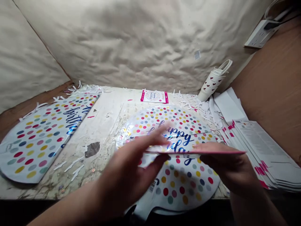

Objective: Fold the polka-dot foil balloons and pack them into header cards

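Stained tabletop (103, 125), "Happy Birthday" foil balloon (181, 185)

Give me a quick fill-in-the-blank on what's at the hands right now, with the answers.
The sheet held by the left hand and right hand has a ____ edge.
Beneath the hands lies a foil balloon printed with colored ____.
A stack of sheets lies to the ____ of that balloon.

Missing words: pink; dots; right.
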{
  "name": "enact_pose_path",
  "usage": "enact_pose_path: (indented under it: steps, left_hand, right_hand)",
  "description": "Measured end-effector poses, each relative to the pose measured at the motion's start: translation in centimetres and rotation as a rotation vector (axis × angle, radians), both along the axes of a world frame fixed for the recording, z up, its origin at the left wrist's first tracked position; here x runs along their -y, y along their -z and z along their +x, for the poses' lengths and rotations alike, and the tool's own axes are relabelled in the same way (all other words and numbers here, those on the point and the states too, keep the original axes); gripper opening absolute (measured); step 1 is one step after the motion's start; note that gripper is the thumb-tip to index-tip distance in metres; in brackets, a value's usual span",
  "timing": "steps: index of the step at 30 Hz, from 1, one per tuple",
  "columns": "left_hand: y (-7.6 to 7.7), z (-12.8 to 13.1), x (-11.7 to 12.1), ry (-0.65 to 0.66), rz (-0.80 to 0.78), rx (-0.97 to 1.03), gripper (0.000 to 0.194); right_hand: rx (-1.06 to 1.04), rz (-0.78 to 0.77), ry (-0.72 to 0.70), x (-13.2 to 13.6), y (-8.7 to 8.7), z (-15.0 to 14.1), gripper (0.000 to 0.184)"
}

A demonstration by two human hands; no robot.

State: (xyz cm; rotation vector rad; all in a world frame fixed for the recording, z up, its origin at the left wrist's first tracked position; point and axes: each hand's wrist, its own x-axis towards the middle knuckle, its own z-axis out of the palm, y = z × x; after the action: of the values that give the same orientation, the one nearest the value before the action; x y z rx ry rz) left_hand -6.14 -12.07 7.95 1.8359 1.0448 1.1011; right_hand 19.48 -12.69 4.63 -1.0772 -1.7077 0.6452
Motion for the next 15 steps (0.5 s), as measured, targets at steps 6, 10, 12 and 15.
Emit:
enact_pose_path:
  steps: [6, 10, 12, 15]
  left_hand:
    - [2.5, 0.6, -4.3, 0.122, -0.030, -0.077, 0.025]
    - [4.0, -0.2, -13.1, -0.161, 0.349, -0.361, 0.041]
    - [5.0, -0.2, -19.0, -0.146, 0.363, -0.625, 0.045]
    - [7.0, 0.6, -26.6, -0.128, 0.249, -0.818, 0.036]
  right_hand:
    - [-0.571, -0.227, 0.084, -3.8, 3.5, -0.7, 0.043]
    - [-0.513, -0.322, 0.279, -4.5, 5.1, 2.8, 0.039]
    - [-0.406, -0.378, 0.357, -3.9, 5.8, 4.1, 0.035]
    - [-0.154, -0.422, 0.342, -2.1, 6.4, 4.5, 0.029]
